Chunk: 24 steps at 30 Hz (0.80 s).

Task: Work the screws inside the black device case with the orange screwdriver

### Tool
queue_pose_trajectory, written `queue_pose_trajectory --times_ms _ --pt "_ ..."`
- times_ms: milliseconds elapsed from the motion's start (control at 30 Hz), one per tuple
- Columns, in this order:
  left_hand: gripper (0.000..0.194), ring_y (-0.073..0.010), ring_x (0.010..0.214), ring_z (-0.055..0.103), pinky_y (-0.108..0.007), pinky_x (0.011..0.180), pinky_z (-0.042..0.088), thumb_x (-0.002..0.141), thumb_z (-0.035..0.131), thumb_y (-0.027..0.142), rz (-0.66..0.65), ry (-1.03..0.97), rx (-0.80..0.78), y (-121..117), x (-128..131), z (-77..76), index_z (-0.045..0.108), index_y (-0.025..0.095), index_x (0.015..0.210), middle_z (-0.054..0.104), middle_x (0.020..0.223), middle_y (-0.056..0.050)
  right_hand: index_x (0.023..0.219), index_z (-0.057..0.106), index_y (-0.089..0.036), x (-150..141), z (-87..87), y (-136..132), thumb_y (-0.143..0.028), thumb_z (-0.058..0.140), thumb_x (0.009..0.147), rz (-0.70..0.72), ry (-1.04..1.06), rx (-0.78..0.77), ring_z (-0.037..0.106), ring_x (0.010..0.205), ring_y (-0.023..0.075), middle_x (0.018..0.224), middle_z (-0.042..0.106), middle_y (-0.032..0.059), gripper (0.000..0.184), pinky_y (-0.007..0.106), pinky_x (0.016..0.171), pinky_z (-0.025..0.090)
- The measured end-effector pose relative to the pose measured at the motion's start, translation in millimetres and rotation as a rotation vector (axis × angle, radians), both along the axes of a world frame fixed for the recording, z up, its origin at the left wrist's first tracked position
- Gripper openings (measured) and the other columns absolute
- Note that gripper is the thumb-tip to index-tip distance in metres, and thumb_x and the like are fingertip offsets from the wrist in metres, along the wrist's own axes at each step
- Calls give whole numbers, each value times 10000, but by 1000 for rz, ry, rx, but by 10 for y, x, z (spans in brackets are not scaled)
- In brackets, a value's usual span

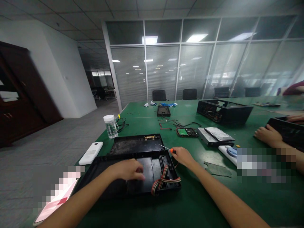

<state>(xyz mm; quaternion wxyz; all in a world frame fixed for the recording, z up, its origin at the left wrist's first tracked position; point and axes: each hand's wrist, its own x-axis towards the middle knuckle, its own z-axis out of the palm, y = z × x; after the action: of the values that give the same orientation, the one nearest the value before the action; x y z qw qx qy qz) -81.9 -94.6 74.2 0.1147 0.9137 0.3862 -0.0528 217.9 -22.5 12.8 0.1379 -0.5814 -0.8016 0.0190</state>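
Observation:
In my right hand (181,155) is a screwdriver (173,151) with an orange and black handle, its thin shaft pointing left over the edge of a flat black panel (133,144). Below that panel lies an open shallow black case (148,166), and a striped ribbon cable (163,180) loops over its right end. My left hand (129,169) hovers over or rests on the middle of the case, fingers loosely curled and thumb apart. Nothing shows in it, though its palm side is hidden.
Left of the case are a white device (91,153) and a clear bottle (111,128). Beyond are a green circuit board (186,132), a disc drive (215,136) and a large black housing (224,111). At right, another person's hands (269,135) hold a black part.

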Motion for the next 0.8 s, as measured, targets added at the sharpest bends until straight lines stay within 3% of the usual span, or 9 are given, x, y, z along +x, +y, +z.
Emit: queue_pose_trajectory --times_ms 67,133,233,333,500,667,800 --pt "223 -177 846 562 -243 700 423 799 590 330 -28 -45 242 284 9 -71 608 211 987 598 933 -45 850 653 -220 -33 1 -28 -367 420 866 -38 -13 -16 604 838 190 868 677 66 275 242 678 367" --pt "91 -184 854 527 -265 730 415 811 568 228 -73 -16 413 519 16 -182 618 192 877 566 917 -61 849 660 -219 -45 3 -36 -390 408 870 -71 7 -6 609 830 193 859 681 68 305 241 666 367" --pt "144 -177 803 490 -280 730 402 848 480 148 -181 16 536 704 5 -329 591 174 760 531 829 -61 829 668 -211 -70 -1 -41 -433 371 880 -66 73 -8 617 775 184 813 685 71 375 234 637 364" --pt "139 -185 817 476 -301 743 388 855 447 131 -267 26 605 710 -19 -384 572 168 807 528 851 -69 798 677 -209 -114 -22 -56 -459 373 873 -36 94 -34 620 725 176 784 689 70 400 230 613 358" --pt "136 -183 796 499 -297 740 387 871 398 157 -231 -8 615 653 82 -316 530 148 841 546 841 -73 809 694 -201 -160 -47 -75 -460 368 873 -54 103 -74 624 715 174 768 690 80 421 227 606 361" --pt "103 -150 729 533 -232 679 400 873 420 179 -235 -74 510 735 479 -249 519 157 855 569 791 -35 759 690 -192 -187 -37 -79 -481 337 878 -30 94 -84 624 682 175 736 688 86 472 228 586 359" --pt "75 -145 721 544 -214 664 396 839 478 167 -250 -147 403 820 773 -298 534 159 789 582 764 -26 766 691 -191 -161 -20 -64 -499 325 877 -42 54 -94 633 715 182 759 693 91 491 227 596 367"
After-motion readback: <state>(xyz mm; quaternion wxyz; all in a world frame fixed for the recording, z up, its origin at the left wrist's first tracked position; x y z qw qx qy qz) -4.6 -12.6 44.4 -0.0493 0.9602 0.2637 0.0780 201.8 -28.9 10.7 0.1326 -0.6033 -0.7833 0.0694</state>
